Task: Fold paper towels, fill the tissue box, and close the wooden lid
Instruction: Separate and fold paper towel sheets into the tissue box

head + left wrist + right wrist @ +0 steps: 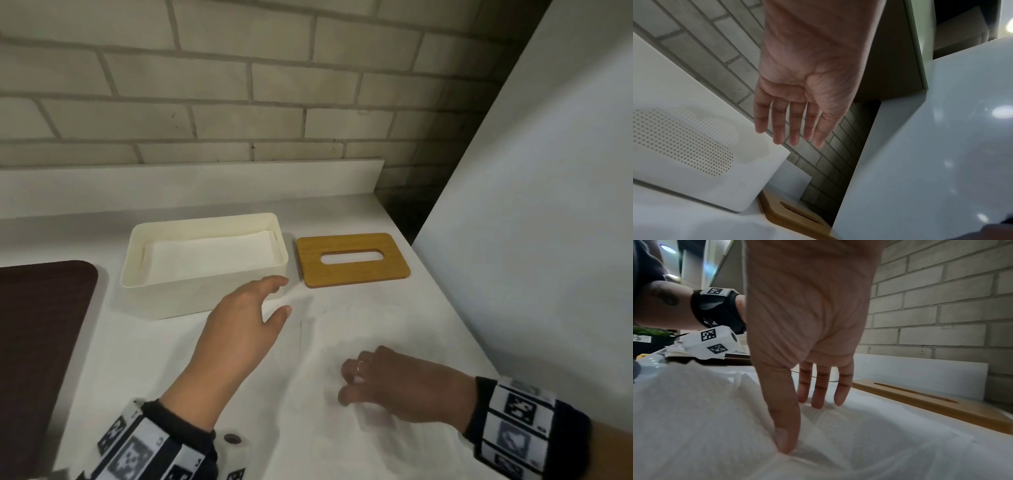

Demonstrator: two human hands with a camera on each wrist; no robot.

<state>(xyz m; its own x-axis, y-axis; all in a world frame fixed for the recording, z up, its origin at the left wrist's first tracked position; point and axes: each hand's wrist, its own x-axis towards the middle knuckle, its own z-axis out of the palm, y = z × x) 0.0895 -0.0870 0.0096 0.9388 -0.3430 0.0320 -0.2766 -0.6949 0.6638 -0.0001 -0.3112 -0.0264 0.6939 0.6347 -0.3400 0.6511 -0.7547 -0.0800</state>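
The white tissue box (191, 294) stands open on the counter with a folded paper towel (212, 255) lying flat inside. Right of it the wooden lid (352, 274) with its slot lies flat on the counter. A loose paper towel (308, 349) is spread in front of both. My left hand (279, 295) hovers by the box's front right corner, holding nothing; its fingers (793, 129) are straight above the box (705, 162). My right hand (344, 385) rests on the spread towel (705, 418), with thumb and fingertips (818, 399) pressing it down.
A dark brown mat (41, 342) lies at the left. A tall white panel (548, 240) closes off the counter's right side just past the lid. A low white ledge (205, 185) and a brick wall (239, 85) run along the back.
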